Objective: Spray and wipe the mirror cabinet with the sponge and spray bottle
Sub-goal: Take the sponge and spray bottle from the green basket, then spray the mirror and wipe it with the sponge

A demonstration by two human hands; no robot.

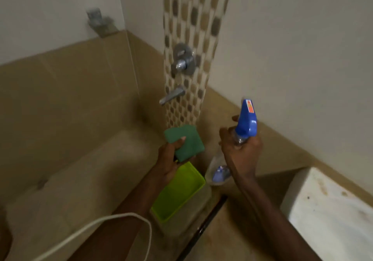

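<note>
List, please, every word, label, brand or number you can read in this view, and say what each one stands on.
No text can be read.
Orange sticker on the spray bottle's blue trigger head: print too blurred.
Blue label on the bottle's clear body: too blurred.
Green sponge, lime box: no markings visible.

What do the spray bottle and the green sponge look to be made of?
Spray bottle: clear plastic body, see-through, with a glossy blue plastic trigger head. Green sponge: soft matte scouring foam or fibre, probably; blur hides its texture.
</note>
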